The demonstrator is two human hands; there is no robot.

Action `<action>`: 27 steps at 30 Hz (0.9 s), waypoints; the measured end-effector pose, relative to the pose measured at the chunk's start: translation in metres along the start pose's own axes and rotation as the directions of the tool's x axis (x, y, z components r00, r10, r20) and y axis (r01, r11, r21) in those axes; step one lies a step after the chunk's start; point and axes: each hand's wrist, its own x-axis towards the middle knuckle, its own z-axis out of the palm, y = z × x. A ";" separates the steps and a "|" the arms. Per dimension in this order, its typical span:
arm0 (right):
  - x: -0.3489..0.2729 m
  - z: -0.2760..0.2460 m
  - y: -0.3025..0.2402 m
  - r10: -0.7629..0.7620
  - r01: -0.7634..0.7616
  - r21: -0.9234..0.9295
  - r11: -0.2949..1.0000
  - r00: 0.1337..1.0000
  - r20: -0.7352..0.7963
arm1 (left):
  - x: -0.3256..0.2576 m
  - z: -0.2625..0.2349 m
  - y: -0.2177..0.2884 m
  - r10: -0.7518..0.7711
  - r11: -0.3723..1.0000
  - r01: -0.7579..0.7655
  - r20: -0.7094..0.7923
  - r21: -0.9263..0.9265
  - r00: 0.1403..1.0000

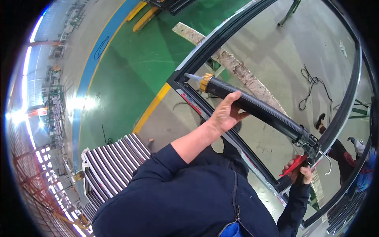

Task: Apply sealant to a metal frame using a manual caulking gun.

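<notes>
We look down over our own dark blue jacket at a large black window frame that lies flat before us and curves with the lens. Across its near left corner we hold a caulking gun, a long black tube with a yellow collar and a pale grey nozzle. The nozzle tip rests right in the inner corner of the frame, touching or just short of the black profile; we cannot tell which.

Our left hand wraps the tube from below about midway along it, fingers curled over the top, the grip closed on the barrel. Our right hand is at the back end of the gun, low on the right, the grip clamped around the handle and its red trigger. A bare metal hook sticks out behind the gun.

Through the open frame we see grey concrete floor with a loose black cable lying on it. Beyond the frame to the left, the floor is painted green with yellow and blue bands. A stack of striped metal profiles sits at lower left, near our elbow. Another person's dark shoe and leg show at the right edge, beyond the frame.
</notes>
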 end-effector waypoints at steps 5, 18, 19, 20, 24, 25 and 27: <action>0.041 0.001 -0.017 0.078 -0.074 -0.043 0.996 0.990 0.118 | 0.016 -0.018 0.004 0.020 0.998 -0.026 -0.099 -0.066 0.995; 0.090 0.011 -0.035 0.120 -0.119 -0.016 0.993 0.987 0.102 | 0.022 -0.027 0.022 0.061 0.997 -0.070 -0.214 -0.035 0.975; 0.092 0.011 -0.037 0.127 -0.124 -0.034 0.992 0.988 0.092 | 0.023 -0.026 0.024 0.069 0.997 -0.077 -0.208 -0.031 0.976; 0.093 0.010 -0.037 0.115 -0.114 -0.025 0.993 0.990 0.076 | 0.021 -0.026 0.024 0.073 0.996 -0.082 -0.203 -0.039 0.976; 0.099 0.009 -0.042 0.130 -0.130 0.003 0.992 0.989 0.065 | 0.019 -0.023 0.024 0.075 0.995 -0.086 -0.182 -0.052 0.981; 0.101 0.010 -0.044 0.140 -0.139 -0.020 0.990 0.989 0.052 | 0.020 -0.023 0.024 0.078 0.995 -0.090 -0.195 -0.053 0.978; 0.102 0.012 -0.046 0.184 -0.181 -0.032 0.983 0.978 0.098 | 0.020 -0.024 0.024 0.076 0.994 -0.090 -0.205 -0.060 0.976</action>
